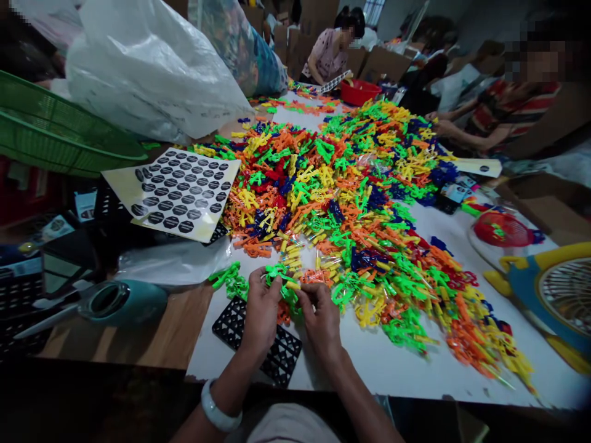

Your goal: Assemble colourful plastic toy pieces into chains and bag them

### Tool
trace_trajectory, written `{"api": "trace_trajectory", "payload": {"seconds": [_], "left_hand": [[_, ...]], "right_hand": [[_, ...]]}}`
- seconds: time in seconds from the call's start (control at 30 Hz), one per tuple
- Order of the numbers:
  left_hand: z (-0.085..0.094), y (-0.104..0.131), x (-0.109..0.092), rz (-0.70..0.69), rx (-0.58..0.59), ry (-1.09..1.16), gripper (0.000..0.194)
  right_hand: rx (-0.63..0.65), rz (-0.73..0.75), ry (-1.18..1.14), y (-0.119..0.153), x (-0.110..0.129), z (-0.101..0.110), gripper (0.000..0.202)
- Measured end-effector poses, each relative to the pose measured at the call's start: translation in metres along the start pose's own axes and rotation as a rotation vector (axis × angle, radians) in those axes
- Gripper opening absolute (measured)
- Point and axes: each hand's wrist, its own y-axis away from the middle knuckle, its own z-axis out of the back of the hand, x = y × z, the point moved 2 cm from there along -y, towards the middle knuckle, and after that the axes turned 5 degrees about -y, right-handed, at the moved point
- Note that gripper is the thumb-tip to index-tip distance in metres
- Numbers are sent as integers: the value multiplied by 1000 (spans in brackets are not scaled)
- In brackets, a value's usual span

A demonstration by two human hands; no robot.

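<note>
My left hand (261, 304) is closed on a small green-and-yellow plastic toy (277, 271), its green part showing above the fingers. Close by on the right, my right hand (321, 311) has its thumb and fingers pinched at the toy's yellow end (293, 285). Under my left wrist lies a black perforated plastic tray (281, 354) on the white tabletop. Loose green pieces (231, 280) sit just left of my left hand. Beyond both hands spreads a large heap of similar green, orange, yellow, red and blue toys (318, 178), some in clear wrapping.
At left are a sheet of black stickers (180, 191), a teal cup (124, 301) lying tilted, a green basket (69, 138) and a clear plastic bag (152, 67). A blue-and-yellow fan (530, 286) stands at right. Other people work across the table near a red basin (360, 92).
</note>
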Motion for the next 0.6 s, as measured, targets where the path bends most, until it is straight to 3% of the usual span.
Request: {"api": "trace_trajectory", "payload": {"seconds": [0.43, 0.6], "left_hand": [[-4, 14, 2, -215, 14, -256, 31], [-7, 14, -5, -160, 36, -62, 27]], "right_hand": [[-76, -91, -108, 4, -12, -11, 21], [-52, -271, -403, 4, -7, -7, 24]]}}
